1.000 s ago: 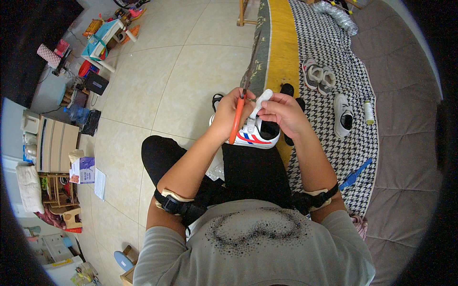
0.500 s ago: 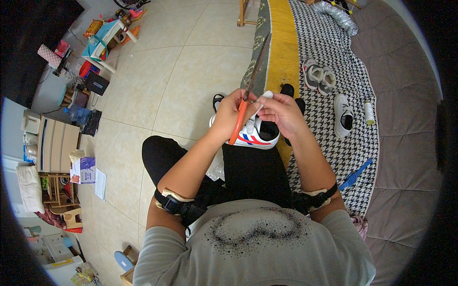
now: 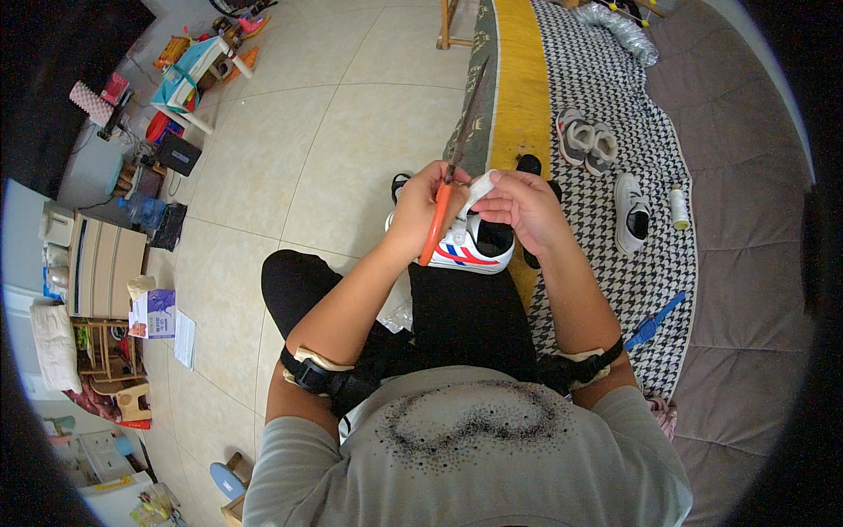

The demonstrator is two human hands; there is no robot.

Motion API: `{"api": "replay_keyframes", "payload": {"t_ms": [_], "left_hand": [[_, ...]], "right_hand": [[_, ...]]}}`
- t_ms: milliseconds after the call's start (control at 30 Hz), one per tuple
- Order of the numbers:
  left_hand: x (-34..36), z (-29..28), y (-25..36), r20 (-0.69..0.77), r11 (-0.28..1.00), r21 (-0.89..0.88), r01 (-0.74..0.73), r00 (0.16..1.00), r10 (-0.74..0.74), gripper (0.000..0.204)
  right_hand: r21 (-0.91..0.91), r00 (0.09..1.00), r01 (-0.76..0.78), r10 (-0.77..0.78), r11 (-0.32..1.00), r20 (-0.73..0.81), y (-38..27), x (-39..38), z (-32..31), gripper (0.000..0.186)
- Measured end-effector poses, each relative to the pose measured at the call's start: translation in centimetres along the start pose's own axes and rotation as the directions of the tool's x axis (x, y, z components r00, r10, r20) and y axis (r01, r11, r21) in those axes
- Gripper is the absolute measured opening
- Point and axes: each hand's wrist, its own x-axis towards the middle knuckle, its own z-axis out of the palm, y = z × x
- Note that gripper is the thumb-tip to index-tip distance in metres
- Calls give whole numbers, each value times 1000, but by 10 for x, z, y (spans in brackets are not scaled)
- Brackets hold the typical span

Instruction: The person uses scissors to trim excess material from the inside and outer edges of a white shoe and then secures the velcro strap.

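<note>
A small white shoe (image 3: 489,256) with red and blue stripes rests on my black-trousered leg, its dark opening facing up. My left hand (image 3: 413,218) is closed around orange-handled scissors (image 3: 434,230), whose long dark blades point away from me; its fingers also lie against the far side of the shoe. Between finger and thumb, my right hand (image 3: 531,211) pinches the free end of the shoe's white strap (image 3: 479,188), which is raised above the shoe. The left fingertips are partly hidden behind the scissors and strap.
On the houndstooth cloth (image 3: 580,220) to my right lie another white shoe (image 3: 629,230), a pair of small grey-and-white shoes (image 3: 575,140), a thread spool (image 3: 679,209) and a blue band (image 3: 654,323). A tiled floor (image 3: 263,167) spreads on the left, with a cardboard box (image 3: 154,314) farther out.
My right hand has shifted slightly right and the strap now shows more of its length, bent upward. The left hand and scissors have moved only a little.
</note>
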Motion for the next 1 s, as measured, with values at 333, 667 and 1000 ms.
{"api": "replay_keyframes", "payload": {"t_ms": [333,667,1000], "left_hand": [[-1,0,2,-26,1000,7,-18,1000,18,17],[-5,3,2,20,997,-52,-52,998,53,18],[-4,2,23,35,931,-222,291,956,-291,23]], "right_hand": [[-35,999,37,-38,999,-34,1,-3,5,21],[-32,997,42,-44,999,-63,7,-2,2,21],[-157,983,181,-183,971,3,0,-9,12,24]]}}
